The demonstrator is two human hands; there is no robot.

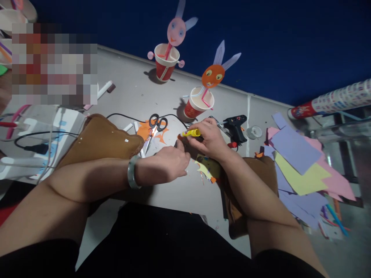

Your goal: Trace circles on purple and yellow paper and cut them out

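My right hand (213,141) is closed round a short yellow tube (193,133), shaped like a marker or a glue stick, held nearly level above the table. The left end of the tube points at a small orange paper piece (179,136). My left hand (166,164), with a bracelet on the wrist, presses its fingertips at that piece from the near side. Most of the piece is hidden by fingers and shadow. Black-handled scissors (158,124) lie beyond my left hand on orange paper scraps (143,130). Yellow paper scraps (210,168) lie under my right wrist.
Two paper-cup figures with rabbit ears, one pink-faced (165,71) and one orange-faced (194,110), stand at the back. A black glue gun (236,127) lies right. Coloured paper sheets (295,148), stacked cups (333,101), brown cushions (100,141) and a power strip (66,119) flank me.
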